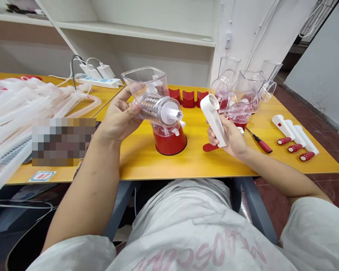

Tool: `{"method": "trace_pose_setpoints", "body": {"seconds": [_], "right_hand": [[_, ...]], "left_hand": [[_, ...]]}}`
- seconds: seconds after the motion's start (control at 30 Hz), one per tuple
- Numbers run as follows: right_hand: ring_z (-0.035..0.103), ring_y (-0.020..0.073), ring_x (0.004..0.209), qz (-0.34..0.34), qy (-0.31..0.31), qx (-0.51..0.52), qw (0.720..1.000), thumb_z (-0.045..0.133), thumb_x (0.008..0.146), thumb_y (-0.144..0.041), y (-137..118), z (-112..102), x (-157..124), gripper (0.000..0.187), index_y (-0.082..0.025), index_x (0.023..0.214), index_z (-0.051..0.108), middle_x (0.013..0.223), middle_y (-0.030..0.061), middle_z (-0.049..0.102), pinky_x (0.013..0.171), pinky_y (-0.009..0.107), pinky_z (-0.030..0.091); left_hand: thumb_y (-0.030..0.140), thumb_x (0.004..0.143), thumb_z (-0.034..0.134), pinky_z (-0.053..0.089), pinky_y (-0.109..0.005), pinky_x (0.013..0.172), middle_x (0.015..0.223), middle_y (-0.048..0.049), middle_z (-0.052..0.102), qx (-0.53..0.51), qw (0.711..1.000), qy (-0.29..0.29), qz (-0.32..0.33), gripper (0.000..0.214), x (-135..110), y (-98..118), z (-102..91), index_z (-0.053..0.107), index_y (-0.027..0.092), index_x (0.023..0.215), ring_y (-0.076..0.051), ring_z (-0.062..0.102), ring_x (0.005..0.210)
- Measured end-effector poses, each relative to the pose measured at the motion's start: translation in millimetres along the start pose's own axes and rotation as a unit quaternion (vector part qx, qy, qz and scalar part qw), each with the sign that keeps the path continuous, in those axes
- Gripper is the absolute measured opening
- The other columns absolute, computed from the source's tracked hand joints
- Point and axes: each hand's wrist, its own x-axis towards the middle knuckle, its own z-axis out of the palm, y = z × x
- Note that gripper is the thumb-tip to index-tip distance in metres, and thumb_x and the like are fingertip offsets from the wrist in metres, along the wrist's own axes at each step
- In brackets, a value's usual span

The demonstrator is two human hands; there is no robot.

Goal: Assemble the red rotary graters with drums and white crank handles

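Steadily, the clear grater housing (pixel 147 82) is held by the left hand (pixel 117 116), with the thumb laid on its barrel, directly above the red base (pixel 170 142) at the middle of the yellow table (pixel 142 165). Inside the barrel, the perforated metal drum (pixel 151 108) is seen, and its white hub (pixel 173 114) is pointed toward the right. By the right hand (pixel 233 138), a white crank handle (pixel 215 122) is gripped around its lower part, its hollow socket end raised and kept apart from the hub; the two hands are likewise well apart. For good control, the barrel is probably best braced firmly by the left hand, and the socket squared to the hub before any pressure is applied, since a slanted approach could bind. Behind, red parts (pixel 188 99) are lined up; to the right, other clear housings (pixel 250 94) are stood, with a screwdriver (pixel 262 145) and three spare crank handles (pixel 295 135) laid just beyond.
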Motion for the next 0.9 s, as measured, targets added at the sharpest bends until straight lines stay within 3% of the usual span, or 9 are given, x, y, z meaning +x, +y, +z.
{"method": "trace_pose_setpoints", "body": {"seconds": [0.13, 0.33, 0.43, 0.57, 0.77, 0.9], "right_hand": [[0.073, 0.0169, 0.065, 0.0, -0.041, 0.022, 0.999, 0.097, 0.093, -0.07, 6.8, -3.2, 0.0, 0.069, -0.029, 0.124, 0.051, 0.097, -0.0025, 0.083, 0.064, 0.034, 0.067], [0.07, 0.0155, 0.075, -0.114, -0.072, -0.027, 0.991, 0.098, 0.099, -0.063, 14.5, -7.0, 2.4, 0.059, -0.028, 0.127, 0.059, 0.1, -0.0001, 0.081, 0.076, 0.032, 0.062], [0.069, 0.0188, 0.088, -0.094, -0.1, -0.024, 0.99, 0.091, 0.102, -0.061, 13.8, -6.3, -2.4, 0.056, -0.025, 0.137, 0.066, 0.11, 0.0049, 0.078, 0.089, 0.037, 0.064], [0.076, 0.0256, 0.107, -0.068, -0.134, -0.019, 0.988, 0.086, 0.106, -0.063, 17.6, -8.1, -8.2, 0.049, -0.022, 0.127, 0.071, 0.122, 0.0124, 0.08, 0.096, 0.041, 0.066], [0.085, 0.0295, 0.125, -0.081, -0.161, -0.069, 0.981, 0.088, 0.109, -0.066, 23.4, -12.1, -5.5, 0.054, -0.022, 0.137, 0.076, 0.139, 0.0154, 0.083, 0.108, 0.042, 0.069], [0.086, 0.0328, 0.132, -0.068, -0.177, -0.075, 0.979, 0.093, 0.107, -0.065, 18.9, -13.5, -3.6, 0.059, -0.022, 0.144, 0.075, 0.138, 0.0164, 0.087, 0.114, 0.047, 0.069]], "left_hand": [[0.041, 0.088, 0.113, 0.071, -0.024, 0.09, 0.119, -0.0025, 0.094, 0.009, 1.0, 0.003, -0.009, 0.071, -1.7, 4.3, 6.9, 0.081, 0.024, 0.149, -0.015, 0.087, 0.094], [0.045, 0.085, 0.114, 0.07, -0.024, 0.092, 0.125, -0.0049, 0.095, 0.014, 1.0, 0.024, -0.007, 0.068, -2.9, 4.9, 12.3, 0.083, 0.024, 0.142, -0.016, 0.088, 0.096], [0.045, 0.084, 0.115, 0.07, -0.022, 0.089, 0.12, -0.0046, 0.096, 0.012, 0.999, 0.029, -0.011, 0.067, -3.1, 5.2, 12.9, 0.084, 0.023, 0.14, -0.016, 0.088, 0.092], [0.045, 0.083, 0.115, 0.07, -0.022, 0.086, 0.123, -0.0021, 0.096, 0.02, 0.999, 0.043, -0.017, 0.062, -3.6, 5.6, 11.9, 0.087, 0.026, 0.136, -0.016, 0.085, 0.094], [0.044, 0.082, 0.116, 0.068, -0.022, 0.086, 0.116, -0.0025, 0.095, 0.01, 0.999, 0.033, -0.015, 0.068, -2.8, 3.6, 9.4, 0.084, 0.022, 0.138, -0.015, 0.085, 0.095], [0.046, 0.08, 0.117, 0.068, -0.023, 0.085, 0.113, -0.0029, 0.095, 0.007, 0.999, 0.037, -0.013, 0.068, -2.6, 3.0, 10.4, 0.085, 0.022, 0.136, -0.016, 0.085, 0.093]]}}
